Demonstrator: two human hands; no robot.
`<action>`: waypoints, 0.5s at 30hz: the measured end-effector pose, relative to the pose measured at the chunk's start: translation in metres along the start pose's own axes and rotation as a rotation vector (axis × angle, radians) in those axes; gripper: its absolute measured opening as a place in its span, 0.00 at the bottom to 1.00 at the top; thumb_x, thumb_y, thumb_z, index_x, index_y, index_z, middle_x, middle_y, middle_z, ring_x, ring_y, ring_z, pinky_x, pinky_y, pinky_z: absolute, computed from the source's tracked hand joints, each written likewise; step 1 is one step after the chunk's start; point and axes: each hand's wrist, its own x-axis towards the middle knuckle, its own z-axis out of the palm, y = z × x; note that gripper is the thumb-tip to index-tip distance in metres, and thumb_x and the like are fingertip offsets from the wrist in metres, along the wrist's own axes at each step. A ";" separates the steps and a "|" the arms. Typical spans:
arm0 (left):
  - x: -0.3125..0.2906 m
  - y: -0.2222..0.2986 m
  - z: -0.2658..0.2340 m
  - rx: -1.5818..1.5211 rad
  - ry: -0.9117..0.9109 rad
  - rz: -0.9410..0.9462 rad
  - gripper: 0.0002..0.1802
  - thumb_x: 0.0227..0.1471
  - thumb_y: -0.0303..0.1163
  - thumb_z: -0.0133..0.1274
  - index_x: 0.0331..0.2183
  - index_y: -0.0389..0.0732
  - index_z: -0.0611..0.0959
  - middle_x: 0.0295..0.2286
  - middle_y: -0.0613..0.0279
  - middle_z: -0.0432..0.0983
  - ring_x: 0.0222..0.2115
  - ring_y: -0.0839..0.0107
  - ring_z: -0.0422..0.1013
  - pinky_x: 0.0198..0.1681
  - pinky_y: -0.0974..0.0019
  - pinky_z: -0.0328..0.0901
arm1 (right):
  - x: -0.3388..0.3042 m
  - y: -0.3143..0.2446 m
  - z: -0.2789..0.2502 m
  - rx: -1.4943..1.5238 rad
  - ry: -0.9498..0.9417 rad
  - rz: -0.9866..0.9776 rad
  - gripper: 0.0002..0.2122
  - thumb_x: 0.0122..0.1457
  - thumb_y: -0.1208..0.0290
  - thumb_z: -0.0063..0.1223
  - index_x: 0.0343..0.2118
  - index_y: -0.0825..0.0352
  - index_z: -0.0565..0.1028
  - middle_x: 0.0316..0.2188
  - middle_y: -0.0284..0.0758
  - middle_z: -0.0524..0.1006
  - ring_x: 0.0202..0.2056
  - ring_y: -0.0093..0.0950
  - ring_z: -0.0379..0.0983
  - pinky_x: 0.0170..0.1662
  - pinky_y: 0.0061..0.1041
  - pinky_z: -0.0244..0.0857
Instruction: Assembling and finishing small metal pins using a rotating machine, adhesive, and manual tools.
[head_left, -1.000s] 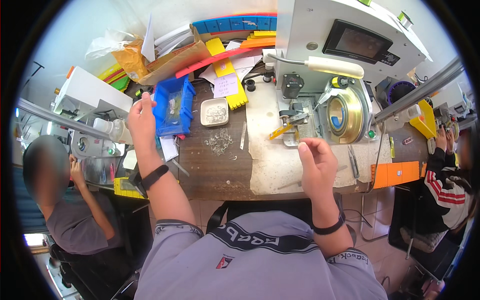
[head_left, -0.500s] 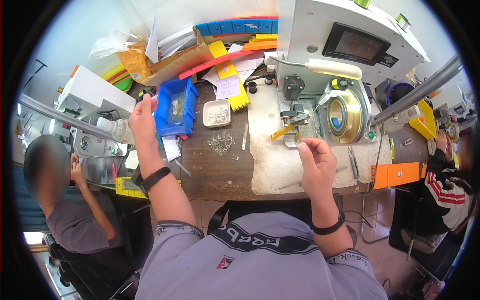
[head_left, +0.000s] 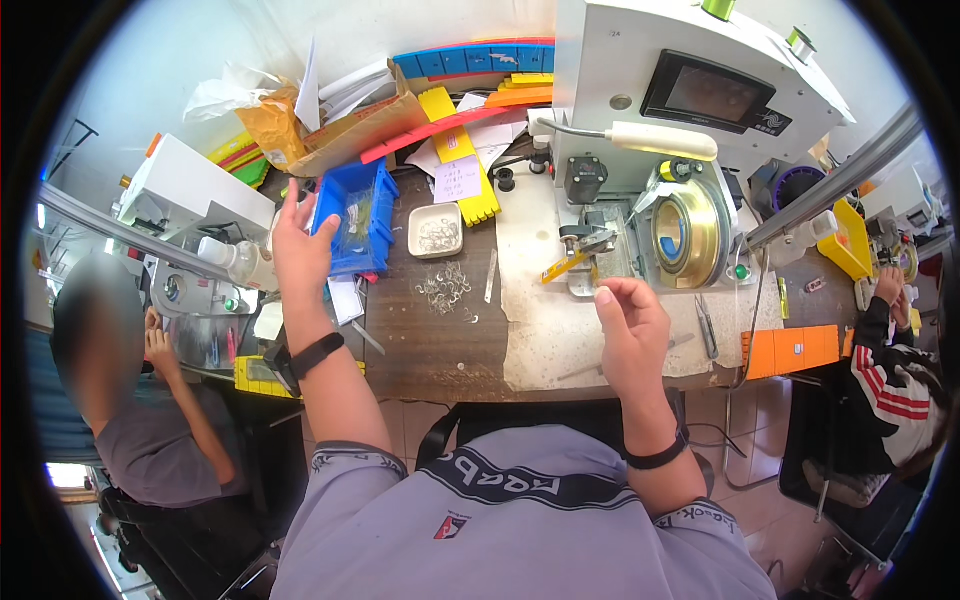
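Note:
My left hand (head_left: pixel 303 252) is raised at the left edge of the blue plastic bin (head_left: pixel 383 215), its fingers spread and nothing seen in them. Clear bags lie inside the bin. In front of the white machine (head_left: pixel 600 95), my right hand (head_left: pixel 638 330) holds thumb and forefinger pinched together. Whatever sits between those fingertips is too small to make out. Just beyond them are the machine's small metal fixture (head_left: pixel 586 240) and a yellow lever (head_left: pixel 565 264). Between my hands stands a square white dish (head_left: pixel 435 254) of small pieces, with a loose pile of curved metal pieces (head_left: pixel 443 290) before it.
A gold reel (head_left: pixel 712 235) is mounted on the machine. Tweezers (head_left: pixel 707 328) and an orange strip (head_left: pixel 792 350) lie to the right. A metal strip (head_left: pixel 491 275) rests beside the pile. Other people work at either side. A cardboard box (head_left: pixel 365 130) of papers stands behind the bin.
My left hand's fingers have opened from a closed pinch and spread apart; the hand has shifted slightly right and nearer. My right hand stays pinched in the same place.

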 end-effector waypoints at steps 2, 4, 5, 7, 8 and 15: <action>-0.003 0.017 0.001 0.145 -0.057 -0.036 0.38 0.48 0.22 0.64 0.60 0.35 0.71 0.46 0.46 0.79 0.46 0.64 0.75 0.52 0.66 0.66 | 0.001 0.001 -0.001 0.005 0.011 -0.002 0.07 0.65 0.73 0.56 0.41 0.71 0.76 0.30 0.25 0.75 0.31 0.11 0.67 0.35 0.13 0.62; -0.003 0.023 0.000 0.296 -0.107 -0.072 0.37 0.48 0.22 0.64 0.60 0.35 0.72 0.49 0.45 0.77 0.50 0.63 0.74 0.55 0.64 0.65 | 0.002 0.000 0.000 0.003 0.008 0.004 0.07 0.65 0.73 0.56 0.41 0.72 0.76 0.30 0.25 0.75 0.31 0.11 0.67 0.35 0.13 0.62; 0.000 0.010 -0.003 0.314 -0.064 -0.023 0.35 0.49 0.22 0.62 0.60 0.36 0.73 0.50 0.45 0.77 0.50 0.63 0.74 0.55 0.65 0.65 | 0.002 -0.001 0.001 0.006 0.003 0.003 0.07 0.65 0.73 0.56 0.41 0.72 0.76 0.30 0.25 0.75 0.31 0.11 0.67 0.35 0.13 0.62; 0.007 -0.010 -0.011 0.333 -0.020 0.025 0.34 0.50 0.22 0.61 0.60 0.37 0.73 0.50 0.46 0.77 0.49 0.64 0.75 0.56 0.66 0.65 | 0.003 -0.002 0.003 0.028 0.003 0.012 0.07 0.65 0.73 0.56 0.40 0.72 0.76 0.30 0.25 0.75 0.31 0.11 0.67 0.35 0.13 0.62; 0.011 -0.011 -0.014 0.204 -0.098 -0.104 0.33 0.52 0.22 0.59 0.60 0.37 0.73 0.51 0.46 0.76 0.50 0.64 0.74 0.56 0.66 0.64 | 0.004 -0.001 0.003 0.028 0.004 0.012 0.07 0.65 0.73 0.56 0.40 0.72 0.76 0.30 0.25 0.75 0.31 0.11 0.67 0.35 0.13 0.62; 0.004 0.006 -0.003 0.128 -0.143 -0.072 0.27 0.59 0.25 0.50 0.60 0.34 0.72 0.57 0.48 0.72 0.57 0.66 0.68 0.59 0.67 0.61 | 0.005 0.002 0.000 0.059 -0.001 0.032 0.07 0.65 0.73 0.56 0.40 0.71 0.76 0.30 0.25 0.75 0.31 0.11 0.67 0.35 0.13 0.62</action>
